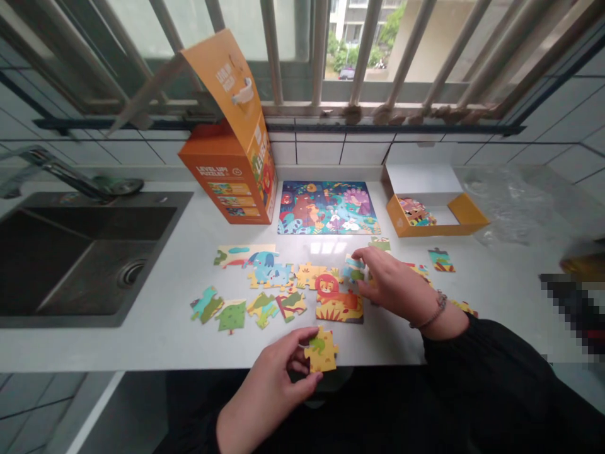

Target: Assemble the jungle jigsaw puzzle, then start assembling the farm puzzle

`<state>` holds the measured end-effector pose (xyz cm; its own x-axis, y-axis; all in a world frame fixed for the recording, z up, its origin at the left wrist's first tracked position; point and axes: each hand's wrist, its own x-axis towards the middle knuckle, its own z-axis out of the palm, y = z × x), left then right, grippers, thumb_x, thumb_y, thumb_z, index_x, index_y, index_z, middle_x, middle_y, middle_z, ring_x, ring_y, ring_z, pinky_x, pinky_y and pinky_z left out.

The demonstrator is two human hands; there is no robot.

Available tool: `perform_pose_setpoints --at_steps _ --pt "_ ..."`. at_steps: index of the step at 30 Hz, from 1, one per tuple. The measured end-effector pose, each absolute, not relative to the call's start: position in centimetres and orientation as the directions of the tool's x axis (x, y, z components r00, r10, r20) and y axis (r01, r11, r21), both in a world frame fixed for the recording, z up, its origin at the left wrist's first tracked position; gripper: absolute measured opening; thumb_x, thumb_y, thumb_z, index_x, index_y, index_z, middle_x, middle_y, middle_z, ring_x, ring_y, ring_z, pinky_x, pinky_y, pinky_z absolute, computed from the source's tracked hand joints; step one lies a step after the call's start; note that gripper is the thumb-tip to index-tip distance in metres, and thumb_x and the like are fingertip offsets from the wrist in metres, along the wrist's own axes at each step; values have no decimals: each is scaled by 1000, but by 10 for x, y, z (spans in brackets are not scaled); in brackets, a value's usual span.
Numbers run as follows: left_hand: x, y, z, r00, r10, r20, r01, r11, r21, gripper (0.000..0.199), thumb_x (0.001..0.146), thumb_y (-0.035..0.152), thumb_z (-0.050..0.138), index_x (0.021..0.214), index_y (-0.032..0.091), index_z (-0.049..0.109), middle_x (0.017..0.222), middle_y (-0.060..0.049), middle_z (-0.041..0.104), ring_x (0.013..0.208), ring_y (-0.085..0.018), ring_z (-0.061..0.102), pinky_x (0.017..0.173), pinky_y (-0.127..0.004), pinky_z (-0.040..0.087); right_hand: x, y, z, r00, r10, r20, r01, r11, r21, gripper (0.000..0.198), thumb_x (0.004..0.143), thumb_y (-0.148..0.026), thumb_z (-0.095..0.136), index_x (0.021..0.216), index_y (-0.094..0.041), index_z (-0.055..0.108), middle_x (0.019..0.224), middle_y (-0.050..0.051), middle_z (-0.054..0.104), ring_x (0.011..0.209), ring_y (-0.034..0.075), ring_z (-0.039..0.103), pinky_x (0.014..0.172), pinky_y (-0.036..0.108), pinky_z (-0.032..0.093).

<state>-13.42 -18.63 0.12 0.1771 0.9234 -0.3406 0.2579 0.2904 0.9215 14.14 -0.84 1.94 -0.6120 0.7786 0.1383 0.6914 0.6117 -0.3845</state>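
Near the counter's front edge, my left hand [278, 372] pinches a yellow puzzle piece [322, 352] with a green plant on it, between thumb and fingers. My right hand [397, 282] is closed around a blue and green puzzle piece [353, 271], gripping it by its edges with thumb and index finger. Just below that lies a joined lion section [338, 302]. To its left are a joined elephant section [271, 271] and yellow pieces [309, 275]. Several loose pieces lie lower left, among them a green tree piece [231, 315]. My right hand hides some pieces beneath it.
An assembled dark-blue animal puzzle [328, 208] lies at the back. Left of it stands an orange puzzle box [227, 183], lid up. An open yellow box [437, 221] holding pieces is back right, beside clear plastic wrap [505, 202]. A sink [89, 271] is at left.
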Motion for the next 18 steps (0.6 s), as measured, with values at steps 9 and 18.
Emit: perform_pose_setpoints --at_steps 9,18 --pt "-145 -198 5 155 913 -378 197 346 917 62 79 24 83 140 21 71 110 -8 81 91 -22 77 82 -34 67 122 26 16 -600 795 96 730 592 -340 31 89 -7 60 116 -16 72 132 18 71 127 33 67 113 47 53" --pt "-143 -202 -2 72 951 -301 55 298 953 59 85 30 85 142 25 70 144 -14 72 111 -28 79 91 -37 68 83 -120 21 -529 806 -265 359 -70 -931 38 105 -51 66 134 -27 67 102 4 77 88 22 74 77 33 61"
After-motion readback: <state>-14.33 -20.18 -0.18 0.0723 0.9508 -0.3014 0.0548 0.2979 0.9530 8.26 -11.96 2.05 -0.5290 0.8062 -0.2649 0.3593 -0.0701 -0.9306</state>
